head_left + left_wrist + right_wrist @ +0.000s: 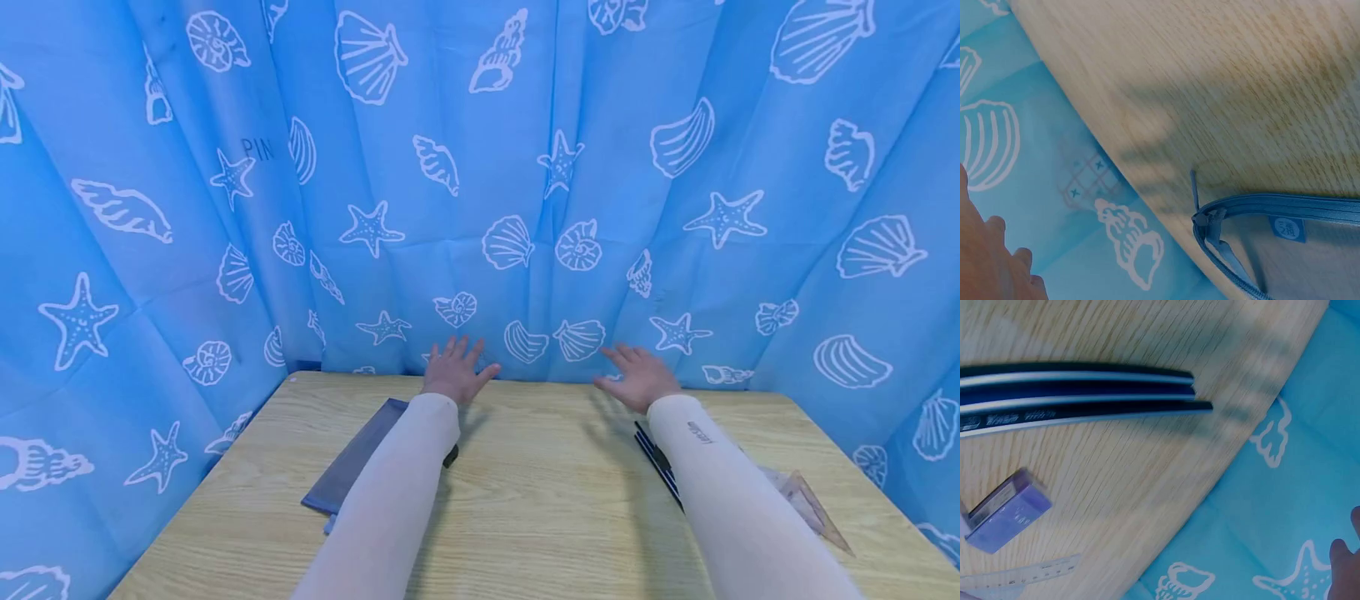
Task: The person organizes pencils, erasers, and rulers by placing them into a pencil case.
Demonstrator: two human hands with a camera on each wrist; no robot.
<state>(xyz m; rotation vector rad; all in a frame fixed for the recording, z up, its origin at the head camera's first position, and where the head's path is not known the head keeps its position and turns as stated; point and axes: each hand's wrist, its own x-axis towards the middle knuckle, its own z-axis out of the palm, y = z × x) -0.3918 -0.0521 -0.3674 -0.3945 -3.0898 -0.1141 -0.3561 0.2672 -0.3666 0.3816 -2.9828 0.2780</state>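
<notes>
My left hand (454,372) reaches over the table's far edge with fingers spread and holds nothing. Nearest to it is a grey, see-through zip pouch (352,458), partly hidden by the left sleeve. The pouch's blue zip (1285,203) and its loose pull show in the left wrist view. My right hand (639,378), also spread and holding nothing, is at the far edge on the right. Just nearer than it lie three dark, slim pencil-like sticks (1085,394), side by side. Beside them are a purple-sleeved eraser (1013,509) and a clear ruler (1035,572).
A clear set square (825,525) lies to the right of the right forearm. Next to the left sleeve a small black object (451,456) peeks out. A blue shell-print curtain (525,167) stands behind and beside the wooden table (540,517).
</notes>
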